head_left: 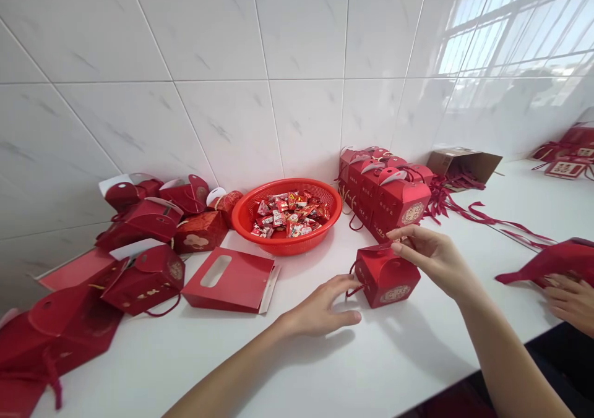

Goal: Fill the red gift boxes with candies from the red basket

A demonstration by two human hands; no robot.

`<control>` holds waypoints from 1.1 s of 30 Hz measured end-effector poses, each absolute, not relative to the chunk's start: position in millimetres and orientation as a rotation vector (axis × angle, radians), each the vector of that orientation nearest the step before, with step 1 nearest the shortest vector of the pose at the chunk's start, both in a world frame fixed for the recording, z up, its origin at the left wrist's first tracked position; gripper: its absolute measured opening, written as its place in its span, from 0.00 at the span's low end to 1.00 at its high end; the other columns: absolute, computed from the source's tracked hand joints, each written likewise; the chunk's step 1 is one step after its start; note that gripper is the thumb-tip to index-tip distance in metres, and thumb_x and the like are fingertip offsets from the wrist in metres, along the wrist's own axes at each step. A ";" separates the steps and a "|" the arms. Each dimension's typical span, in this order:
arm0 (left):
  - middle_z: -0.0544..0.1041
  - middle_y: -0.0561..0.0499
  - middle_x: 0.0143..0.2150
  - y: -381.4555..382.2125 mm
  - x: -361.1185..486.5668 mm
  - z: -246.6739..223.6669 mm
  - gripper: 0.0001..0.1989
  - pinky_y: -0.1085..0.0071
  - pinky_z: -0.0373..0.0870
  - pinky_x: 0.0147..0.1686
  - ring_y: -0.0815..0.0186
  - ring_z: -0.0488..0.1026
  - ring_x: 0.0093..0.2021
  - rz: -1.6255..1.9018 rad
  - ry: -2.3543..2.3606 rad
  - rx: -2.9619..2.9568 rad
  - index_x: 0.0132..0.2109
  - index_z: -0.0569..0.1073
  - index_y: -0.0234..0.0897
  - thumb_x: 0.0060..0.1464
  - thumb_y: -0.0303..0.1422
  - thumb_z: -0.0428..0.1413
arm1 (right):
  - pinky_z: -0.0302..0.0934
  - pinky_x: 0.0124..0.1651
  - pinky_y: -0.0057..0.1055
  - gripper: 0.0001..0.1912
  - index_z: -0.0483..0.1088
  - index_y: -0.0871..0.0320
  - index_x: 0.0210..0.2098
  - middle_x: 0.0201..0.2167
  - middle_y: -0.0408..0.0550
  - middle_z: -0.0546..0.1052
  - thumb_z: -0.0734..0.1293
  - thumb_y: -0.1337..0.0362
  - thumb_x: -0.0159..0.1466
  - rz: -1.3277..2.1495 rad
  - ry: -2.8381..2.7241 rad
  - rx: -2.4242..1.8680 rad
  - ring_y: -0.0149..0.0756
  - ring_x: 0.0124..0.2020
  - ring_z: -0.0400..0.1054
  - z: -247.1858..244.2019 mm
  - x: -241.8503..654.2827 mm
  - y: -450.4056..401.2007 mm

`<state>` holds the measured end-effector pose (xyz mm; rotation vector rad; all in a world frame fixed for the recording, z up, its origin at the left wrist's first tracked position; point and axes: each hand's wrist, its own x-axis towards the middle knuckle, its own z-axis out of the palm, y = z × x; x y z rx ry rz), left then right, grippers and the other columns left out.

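Red box [388,280]; right fingers [420,235] partly hide its top.

Reaches bare-armed over the counter [185,368] from its near edge. Angles the left forearm [236,362] low, forward and to the right, with the left hand [320,308] close over the surface, fingers [341,283] gently bent and thumb [348,318] spread well apart. Slants the right forearm [508,350] forward and to the left, bends the right wrist [460,289] inward and holds the right hand [434,257] higher, with thumb and fingertips close together.
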<state>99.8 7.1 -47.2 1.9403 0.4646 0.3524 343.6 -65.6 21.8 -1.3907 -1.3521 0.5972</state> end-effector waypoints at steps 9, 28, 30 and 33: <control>0.79 0.49 0.37 7.0 99.1 -25.8 0.08 0.62 0.69 0.48 0.59 0.74 0.43 0.648 0.662 2.219 0.37 0.79 0.39 0.52 0.25 0.56 | 0.70 0.43 0.38 0.14 0.76 0.55 0.38 0.40 0.51 0.79 0.72 0.52 0.60 0.403 -1.567 -1.381 0.43 0.40 0.74 16.9 325.6 -74.2; 0.78 0.45 0.45 -7.9 86.9 23.8 0.08 0.58 0.69 0.55 0.59 0.74 0.50 1.250 0.434 2.483 0.46 0.75 0.40 0.62 0.28 0.53 | 0.65 0.34 0.35 0.17 0.74 0.53 0.28 0.27 0.46 0.77 0.62 0.52 0.68 0.089 -1.172 -1.419 0.40 0.30 0.70 6.1 307.9 -85.7; 0.78 0.45 0.45 -0.5 79.8 29.4 0.07 0.60 0.70 0.53 0.59 0.74 0.50 1.277 0.470 2.440 0.44 0.76 0.40 0.62 0.28 0.54 | 0.62 0.30 0.35 0.18 0.74 0.53 0.26 0.23 0.45 0.74 0.65 0.49 0.65 0.094 -1.002 -1.455 0.39 0.26 0.68 15.5 328.9 -89.5; 0.78 0.46 0.44 9.9 69.3 37.6 0.06 0.62 0.71 0.52 0.60 0.74 0.49 1.278 0.553 2.386 0.40 0.77 0.39 0.61 0.29 0.55 | 0.59 0.29 0.37 0.15 0.75 0.52 0.24 0.21 0.46 0.72 0.71 0.49 0.60 0.037 -0.809 -1.447 0.40 0.24 0.65 26.4 362.3 -91.9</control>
